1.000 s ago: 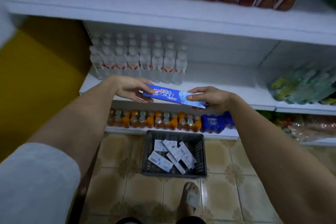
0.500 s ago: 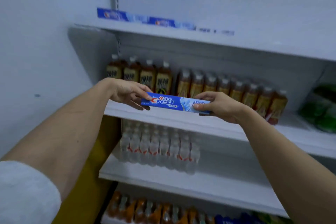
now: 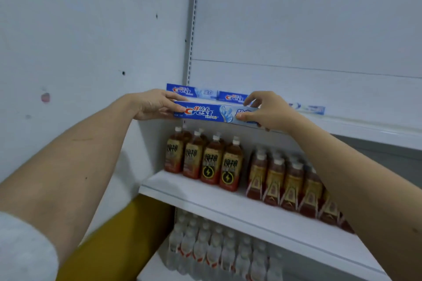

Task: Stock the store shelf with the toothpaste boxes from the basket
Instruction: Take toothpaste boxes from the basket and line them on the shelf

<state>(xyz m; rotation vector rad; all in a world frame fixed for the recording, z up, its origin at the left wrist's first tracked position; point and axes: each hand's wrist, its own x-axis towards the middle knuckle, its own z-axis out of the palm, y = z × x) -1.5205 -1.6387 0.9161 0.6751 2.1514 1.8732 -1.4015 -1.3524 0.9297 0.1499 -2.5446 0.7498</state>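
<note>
I hold one blue toothpaste box (image 3: 205, 113) level at the front edge of the top shelf (image 3: 365, 129). My left hand (image 3: 155, 105) grips its left end and my right hand (image 3: 267, 109) pinches its right end. Behind it, on that shelf, stand a row of toothpaste boxes: one at the far left (image 3: 189, 91), a second (image 3: 231, 96) beside it, and another (image 3: 308, 108) further right, partly hidden by my right hand. The basket is out of view.
Brown tea bottles (image 3: 205, 162) fill the shelf below, with more to their right (image 3: 287, 182). Clear water bottles (image 3: 217, 248) stand on the shelf under that. A white wall (image 3: 80, 41) closes the left side; a slotted upright (image 3: 193, 29) runs up the back panel.
My view has risen from the floor and basket to the top shelf. Both hands have lifted the box up to the top shelf's front edge, where earlier they held it lower.
</note>
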